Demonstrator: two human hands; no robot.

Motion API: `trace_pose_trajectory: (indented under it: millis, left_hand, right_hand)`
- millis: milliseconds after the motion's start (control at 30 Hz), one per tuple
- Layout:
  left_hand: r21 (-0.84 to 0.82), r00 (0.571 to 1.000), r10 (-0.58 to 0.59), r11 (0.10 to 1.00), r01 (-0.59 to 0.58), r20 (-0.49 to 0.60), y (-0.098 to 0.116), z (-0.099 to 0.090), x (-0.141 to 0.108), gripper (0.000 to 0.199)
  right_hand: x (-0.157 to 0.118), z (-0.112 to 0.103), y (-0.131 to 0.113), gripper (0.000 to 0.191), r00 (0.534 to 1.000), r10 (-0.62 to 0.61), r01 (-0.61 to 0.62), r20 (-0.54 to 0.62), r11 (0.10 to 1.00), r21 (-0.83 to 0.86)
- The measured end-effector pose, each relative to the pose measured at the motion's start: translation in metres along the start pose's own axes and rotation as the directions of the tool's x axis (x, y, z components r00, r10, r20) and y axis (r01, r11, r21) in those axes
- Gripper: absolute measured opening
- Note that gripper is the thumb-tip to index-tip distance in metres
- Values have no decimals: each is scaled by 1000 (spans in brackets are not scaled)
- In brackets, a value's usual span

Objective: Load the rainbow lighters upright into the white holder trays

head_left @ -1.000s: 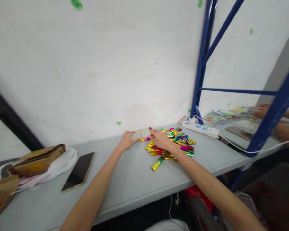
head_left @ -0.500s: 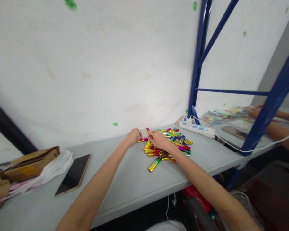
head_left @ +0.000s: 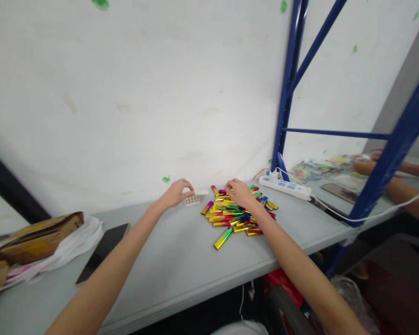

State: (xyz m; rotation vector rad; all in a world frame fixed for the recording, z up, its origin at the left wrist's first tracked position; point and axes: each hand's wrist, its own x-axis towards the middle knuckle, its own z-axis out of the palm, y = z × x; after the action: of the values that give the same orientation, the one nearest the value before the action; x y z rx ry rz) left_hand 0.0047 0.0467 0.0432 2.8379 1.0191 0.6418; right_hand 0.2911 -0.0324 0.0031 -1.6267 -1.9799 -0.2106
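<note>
Curling over the white tray [head_left: 192, 200] at the frame's middle, the left hand [head_left: 176, 193] has bent fingers; I can't tell if they pinch it. The right hand [head_left: 240, 193] bends its fingers above shiny sticks [head_left: 226, 217], heaped nearby on the counter [head_left: 181, 260], maybe for easy reach.

The left forearm [head_left: 117, 260] points toward half past one, the left hand [head_left: 177, 192] bending its fingers toward three; the right forearm [head_left: 296, 260] points toward half past ten, the right hand [head_left: 240, 193] curled toward nine
</note>
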Motion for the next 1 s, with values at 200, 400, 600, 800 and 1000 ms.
trace_pose_trajectory:
  millis: [200, 400, 600, 800, 1000]
  left_hand:
    - [-249, 999, -14, 968, 27, 52, 12, -28, -98, 31]
    - [-86, 986, -90, 991, 102, 140, 16, 0, -164, 30]
    - [128, 947, -309, 946, 297, 86, 50, 20, -160, 44]
    - [296, 928, -364, 898, 327, 78, 63, 26, -145, 26]
    - [307, 916, -401, 873, 380, 7, 67, 36, -132, 59]
  right_hand:
    - [5, 6, 19, 28, 997, 77, -76, 21, 996, -34]
    - [38, 38, -6, 37, 965, 104, -69, 239, 986, -151]
    - [87, 76, -33, 37, 936, 214, -153, 279, 963, -223]
    - [91, 89, -34, 37, 913, 238, -177, 331, 963, -205]
    - [84, 81, -27, 31, 911, 202, -174, 360, 979, -109]
